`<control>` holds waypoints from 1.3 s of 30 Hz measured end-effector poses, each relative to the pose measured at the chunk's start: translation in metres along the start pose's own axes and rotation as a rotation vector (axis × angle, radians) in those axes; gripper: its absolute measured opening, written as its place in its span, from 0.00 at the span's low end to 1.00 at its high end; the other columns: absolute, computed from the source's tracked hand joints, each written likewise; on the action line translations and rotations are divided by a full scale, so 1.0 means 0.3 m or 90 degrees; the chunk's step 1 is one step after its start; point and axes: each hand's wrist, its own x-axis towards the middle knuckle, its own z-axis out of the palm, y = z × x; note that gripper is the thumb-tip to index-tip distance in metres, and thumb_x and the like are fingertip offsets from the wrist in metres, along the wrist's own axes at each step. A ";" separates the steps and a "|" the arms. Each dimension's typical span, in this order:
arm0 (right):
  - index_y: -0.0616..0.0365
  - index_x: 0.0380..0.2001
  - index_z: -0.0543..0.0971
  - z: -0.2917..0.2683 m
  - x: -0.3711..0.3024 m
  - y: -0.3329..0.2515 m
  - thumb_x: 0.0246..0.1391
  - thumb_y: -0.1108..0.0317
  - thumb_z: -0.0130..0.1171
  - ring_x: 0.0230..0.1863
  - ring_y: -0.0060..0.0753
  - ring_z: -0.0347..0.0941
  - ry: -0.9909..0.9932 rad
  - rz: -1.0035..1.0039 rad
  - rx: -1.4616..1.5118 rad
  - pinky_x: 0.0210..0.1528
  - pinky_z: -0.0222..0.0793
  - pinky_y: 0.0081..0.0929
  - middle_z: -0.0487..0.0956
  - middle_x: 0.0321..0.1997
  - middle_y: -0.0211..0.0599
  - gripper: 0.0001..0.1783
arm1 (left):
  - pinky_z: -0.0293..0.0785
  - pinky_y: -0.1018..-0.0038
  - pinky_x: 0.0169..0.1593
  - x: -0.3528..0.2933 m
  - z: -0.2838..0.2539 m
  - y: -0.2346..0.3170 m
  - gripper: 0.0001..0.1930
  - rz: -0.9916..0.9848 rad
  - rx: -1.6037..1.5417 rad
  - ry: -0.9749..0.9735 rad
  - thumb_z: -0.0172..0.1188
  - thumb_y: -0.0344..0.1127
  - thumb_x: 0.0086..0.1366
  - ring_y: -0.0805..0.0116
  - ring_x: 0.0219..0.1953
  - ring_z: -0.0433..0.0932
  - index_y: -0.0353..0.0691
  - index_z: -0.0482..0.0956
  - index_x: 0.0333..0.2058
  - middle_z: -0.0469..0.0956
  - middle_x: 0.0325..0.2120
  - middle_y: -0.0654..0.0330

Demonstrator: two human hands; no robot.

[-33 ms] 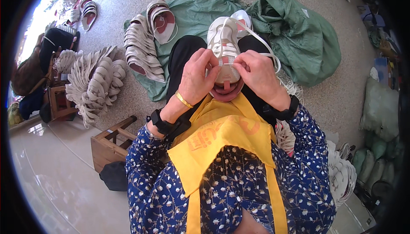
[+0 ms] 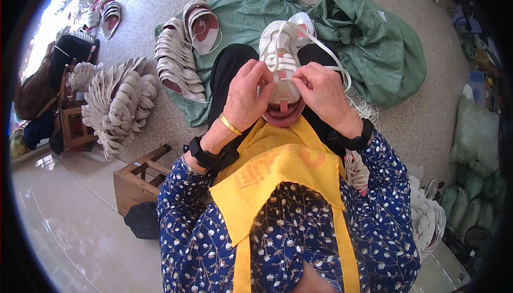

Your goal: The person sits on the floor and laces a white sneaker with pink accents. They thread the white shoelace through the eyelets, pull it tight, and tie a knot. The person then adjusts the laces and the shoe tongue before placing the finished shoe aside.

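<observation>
A cream and white shoe upper (image 2: 278,35) with a pink lining sits between my knees, its heel opening towards me. White shoelace (image 2: 285,79) stretches in a short line across its tongue. One end of that stretch is pinched between the thumb and fingers of my left hand (image 2: 247,92). My right hand (image 2: 325,94) pinches the other end, with its thumb and index finger just above the upper. A long loop of lace (image 2: 334,58) curves out past my right hand's knuckles. Both hands are closed, and their curled fingers partly hide the sides of the upper.
Stacked shoe uppers (image 2: 179,63) lie on a green sheet (image 2: 235,17) ahead. To their right slumps a green sack (image 2: 374,52). More uppers (image 2: 120,100) are heaped at left, near a wooden stool (image 2: 133,183). Bags and bottles (image 2: 470,202) line the right edge.
</observation>
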 end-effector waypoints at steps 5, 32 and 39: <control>0.61 0.32 0.78 0.010 -0.004 -0.012 0.59 0.71 0.63 0.35 0.53 0.79 -0.019 0.019 -0.040 0.35 0.73 0.45 0.79 0.32 0.45 0.05 | 0.67 0.73 0.29 -0.013 0.010 -0.019 0.07 0.004 0.018 -0.003 0.65 0.21 0.60 0.70 0.24 0.70 0.35 0.74 0.32 0.68 0.29 0.60; 0.62 0.28 0.79 0.024 0.004 -0.028 0.54 0.72 0.63 0.31 0.57 0.80 -0.002 0.110 0.035 0.33 0.73 0.47 0.81 0.27 0.48 0.05 | 0.69 0.72 0.30 -0.018 0.025 -0.043 0.07 -0.009 0.007 0.006 0.65 0.21 0.59 0.68 0.24 0.72 0.34 0.74 0.31 0.68 0.29 0.58; 0.63 0.33 0.84 0.060 0.037 0.043 0.57 0.68 0.68 0.23 0.30 0.78 -0.041 0.211 0.214 0.28 0.72 0.29 0.84 0.25 0.38 0.08 | 0.70 0.73 0.29 -0.014 0.028 -0.038 0.07 -0.013 -0.001 0.014 0.65 0.20 0.60 0.69 0.24 0.73 0.33 0.74 0.32 0.68 0.29 0.59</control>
